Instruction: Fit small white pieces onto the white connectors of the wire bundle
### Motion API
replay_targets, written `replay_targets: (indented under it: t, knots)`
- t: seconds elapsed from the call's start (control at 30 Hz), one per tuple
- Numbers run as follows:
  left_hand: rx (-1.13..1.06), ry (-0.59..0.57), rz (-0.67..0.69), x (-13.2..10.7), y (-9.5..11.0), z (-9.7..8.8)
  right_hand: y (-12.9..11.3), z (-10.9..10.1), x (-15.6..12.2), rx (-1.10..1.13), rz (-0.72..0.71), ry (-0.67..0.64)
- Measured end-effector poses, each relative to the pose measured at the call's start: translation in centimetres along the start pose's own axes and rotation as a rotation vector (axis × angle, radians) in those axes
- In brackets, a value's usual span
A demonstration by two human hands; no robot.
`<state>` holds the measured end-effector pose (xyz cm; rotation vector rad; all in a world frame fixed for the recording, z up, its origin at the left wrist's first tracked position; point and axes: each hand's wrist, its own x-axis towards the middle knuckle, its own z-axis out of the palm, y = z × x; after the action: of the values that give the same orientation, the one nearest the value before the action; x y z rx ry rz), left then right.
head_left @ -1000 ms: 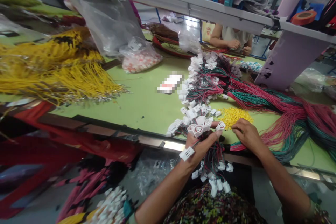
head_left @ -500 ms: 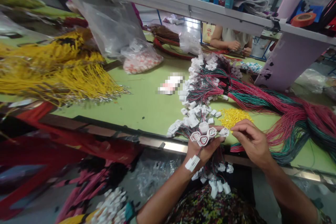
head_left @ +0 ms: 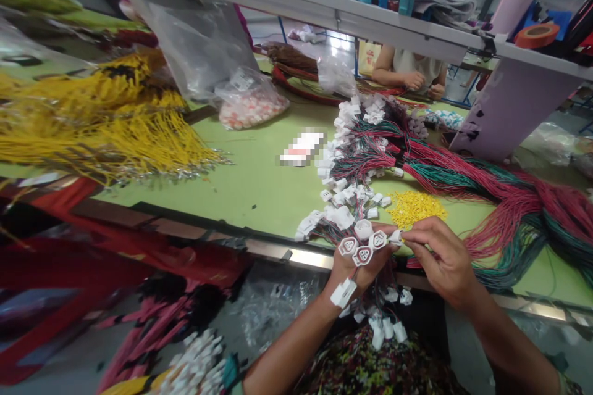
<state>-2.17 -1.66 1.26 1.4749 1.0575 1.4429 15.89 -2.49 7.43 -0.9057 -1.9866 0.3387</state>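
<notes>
My left hand (head_left: pixel 356 268) is closed around the wires of several white connectors (head_left: pixel 362 255), whose open faces with holes point up toward me. One more white connector (head_left: pixel 396 237) sticks out to the right by the left thumb. My right hand (head_left: pixel 442 259) is pinched, its fingertips against that connector's face; the small yellow piece between them is mostly hidden now. Just beyond the hands lies a pile of small yellow pieces (head_left: pixel 417 208). Other white connectors (head_left: pixel 377 330) hang on their wires below my left hand.
Bundled red and green wires (head_left: pixel 463 176) with white connectors stretch across the right of the green table (head_left: pixel 259 182). Yellow wires (head_left: pixel 152 136) lie at left, near a bag of orange-and-white parts (head_left: pixel 252 105). A shelf (head_left: pixel 324 6) spans above; another person's hands (head_left: pixel 414 81) show behind.
My right hand has moved slightly left, bringing the yellow piece from just beside the outer connector up against its face. The left hand has shifted very little, still holding the connectors.
</notes>
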Motion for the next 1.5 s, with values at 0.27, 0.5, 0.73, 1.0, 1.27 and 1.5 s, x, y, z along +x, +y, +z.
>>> replay_targets:
  t: [0.27, 0.5, 0.73, 1.0, 1.27, 1.5]
  knots:
    - [0.006, -0.034, 0.037, 0.2, 0.4, 0.0, 0.5, 0.2, 0.1, 0.157, 0.193, -0.005]
    - [0.012, -0.103, 0.08, 0.5, 1.6, -0.2, 1.4, 1.0, 0.0, 0.507, 0.506, 0.013]
    - [-0.012, -0.161, -0.004, 0.5, 1.2, -0.3, 1.7, 0.7, 0.0, 0.571, 0.543, -0.092]
    - [-0.078, -0.161, 0.026, 0.8, 1.0, -0.6, 1.2, -1.6, -2.2, 0.197, 0.274, -0.168]
    - [-0.202, -0.173, -0.147, 1.1, 1.5, -0.5, 0.6, -1.7, -8.0, -0.045, 0.129, -0.811]
    - [-0.055, -0.274, 0.104, 0.8, 0.7, -0.4, -1.1, -1.2, -2.2, 0.157, 0.165, -0.056]
